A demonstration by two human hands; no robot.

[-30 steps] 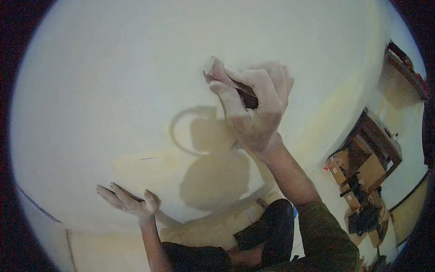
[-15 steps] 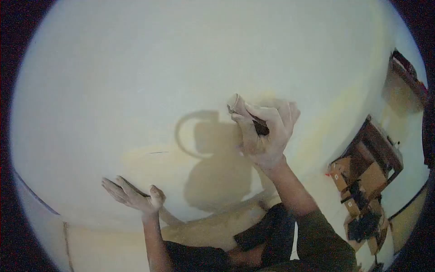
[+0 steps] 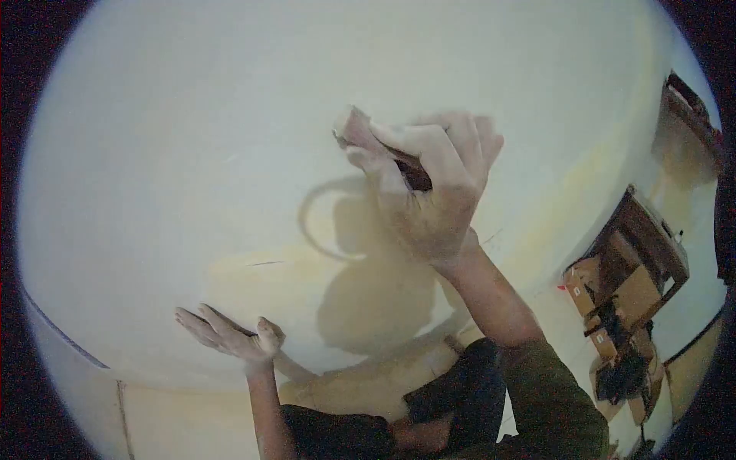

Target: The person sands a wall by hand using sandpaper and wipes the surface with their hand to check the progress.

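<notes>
A folded piece of sandpaper point(image 3: 359, 132), pale with a brownish underside, sticks out from the fingertips of my right hand point(image 3: 437, 172). That hand is closed on it and held up against the pale wall point(image 3: 192, 138); its fingers and back are whitened with dust. Lower on the left, my left hand point(image 3: 234, 337) lies open by the wall, fingers stretched out and thumb apart, with nothing in it. It is dusty too. Yellowish patches and a short dark crack point(image 3: 264, 264) mark the wall between the hands.
My shadow point(image 3: 376, 303) falls on the wall between my arms. My dark-clothed legs point(image 3: 460, 391) are below. To the right stand a dark wooden shelf point(image 3: 652, 234), cardboard boxes point(image 3: 636, 291) and a black bag point(image 3: 621, 376).
My right hand has moved up and slightly left across the wall with the sandpaper in it. My left hand has stayed nearly in place.
</notes>
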